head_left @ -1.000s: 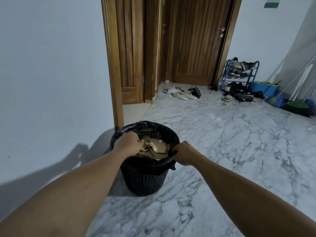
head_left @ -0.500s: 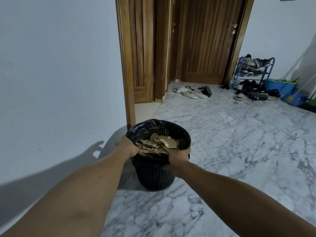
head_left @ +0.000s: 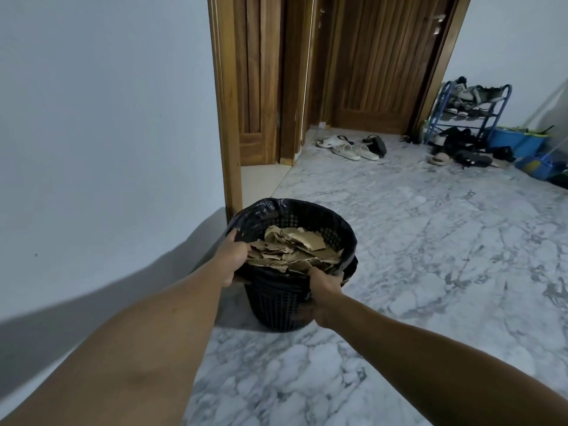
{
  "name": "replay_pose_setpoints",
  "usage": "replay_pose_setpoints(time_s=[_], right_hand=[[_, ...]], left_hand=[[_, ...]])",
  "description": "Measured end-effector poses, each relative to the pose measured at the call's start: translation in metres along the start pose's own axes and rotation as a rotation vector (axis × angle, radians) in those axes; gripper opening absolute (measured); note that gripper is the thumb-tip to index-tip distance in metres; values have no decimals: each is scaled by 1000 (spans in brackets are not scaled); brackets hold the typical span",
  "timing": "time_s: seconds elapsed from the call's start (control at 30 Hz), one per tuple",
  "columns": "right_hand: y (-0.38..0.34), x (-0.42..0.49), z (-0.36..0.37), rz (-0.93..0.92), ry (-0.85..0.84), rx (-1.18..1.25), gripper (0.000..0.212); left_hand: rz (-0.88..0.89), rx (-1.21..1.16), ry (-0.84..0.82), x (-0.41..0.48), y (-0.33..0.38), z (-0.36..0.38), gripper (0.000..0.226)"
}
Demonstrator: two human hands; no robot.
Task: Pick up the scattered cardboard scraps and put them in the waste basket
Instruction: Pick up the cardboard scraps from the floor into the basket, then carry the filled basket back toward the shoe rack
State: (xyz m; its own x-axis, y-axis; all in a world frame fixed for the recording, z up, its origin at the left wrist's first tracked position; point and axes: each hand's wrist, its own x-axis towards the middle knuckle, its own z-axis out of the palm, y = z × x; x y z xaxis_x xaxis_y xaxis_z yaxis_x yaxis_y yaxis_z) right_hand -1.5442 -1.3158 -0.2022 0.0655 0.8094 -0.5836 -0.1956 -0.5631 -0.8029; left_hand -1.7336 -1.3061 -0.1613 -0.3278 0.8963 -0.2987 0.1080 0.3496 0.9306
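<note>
Cardboard scraps (head_left: 295,250) lie heaped in the one black mesh waste basket (head_left: 276,305), torn brown pieces piled nearly to the rim, too many and too overlapped to count. The basket is by the white wall (head_left: 107,118) near the foot of a wooden door frame (head_left: 229,149), its mouth tipped toward the person; whether its base rests on the marble floor (head_left: 430,256) I cannot tell. Both bare arms reach out forward and down, nearly straight. The left hand (head_left: 235,261) grips the left side of the rim, fingers curled over the black liner bag (head_left: 255,213). The right hand (head_left: 325,290) grips the near right side of the rim, thumb on top. Farther off, one blue shoe rack (head_left: 504,96) stands against the far wall.
</note>
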Motion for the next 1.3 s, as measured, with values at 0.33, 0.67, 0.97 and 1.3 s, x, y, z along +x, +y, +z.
replay_pose_setpoints(time_s=[0.33, 0.67, 0.97, 1.3], right_hand=[[-43, 80, -8, -172, -71, 241, 62], [-33, 96, -23, -254, 54, 306, 53], [36, -18, -23, -103, 250, 510, 54], [93, -238, -109, 358, 418, 313, 41]], left_hand=[[-102, -149, 10, 43, 13, 45, 70], [80, -70, 130, 84, -5, 87, 64], [62, -86, 181, -52, -38, 109, 67], [-413, -1, 91, -292, -59, 69, 75]])
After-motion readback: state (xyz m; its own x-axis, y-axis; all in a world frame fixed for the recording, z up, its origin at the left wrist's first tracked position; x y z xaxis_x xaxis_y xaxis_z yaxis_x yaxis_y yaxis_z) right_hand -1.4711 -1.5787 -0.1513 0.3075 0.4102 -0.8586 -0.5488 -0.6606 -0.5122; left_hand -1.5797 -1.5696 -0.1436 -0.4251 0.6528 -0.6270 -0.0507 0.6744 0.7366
